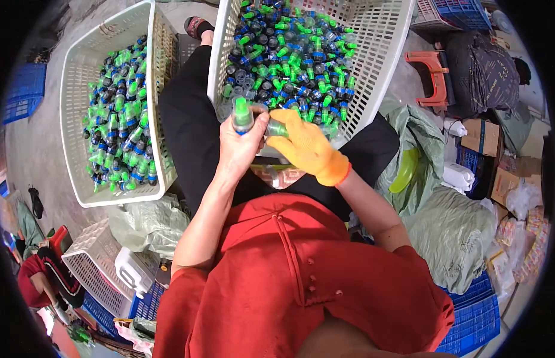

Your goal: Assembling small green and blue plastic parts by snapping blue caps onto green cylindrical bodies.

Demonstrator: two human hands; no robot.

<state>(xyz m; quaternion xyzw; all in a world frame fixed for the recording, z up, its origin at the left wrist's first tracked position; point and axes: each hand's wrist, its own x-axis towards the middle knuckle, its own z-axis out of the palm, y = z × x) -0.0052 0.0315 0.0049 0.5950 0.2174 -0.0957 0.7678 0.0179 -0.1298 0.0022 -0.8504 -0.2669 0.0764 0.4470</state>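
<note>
The left hand (238, 149) is bare and holds a small spray bottle (242, 115) upright, its grip pressed around the lower body so that the green cap and clear top stand out above the fingers. The right hand (307, 149) wears an orange glove and pinches a green cap piece (276, 128) between thumb and fingertips, held just beside the bottle, the two nearly touching. Both hands meet over the person's lap, right at the near edge of the big white basket (382, 53) that rests on the black-trousered knees.

That basket is heaped with small parts in green, blue and black, most of them lying at all angles, piled thickest toward its near edge and left side; the far right corner shows bare mesh. A second white basket (74, 77) sits on the floor to the person's left, well apart from the hands, filled along its right half with finished green-capped bottles lying on their sides.

The person wears a red top (289, 280). To the right lie grey-green sacks (450, 227), with a lime-green bowl (406, 170) tucked against them, an orange stool (429, 74) farther off, and cardboard boxes (483, 137) near the right edge. Blue crates (474, 316) lie at the lower right. At the lower left stand another white basket (95, 262) and a white jug (134, 271), beside another person in red (35, 280).
</note>
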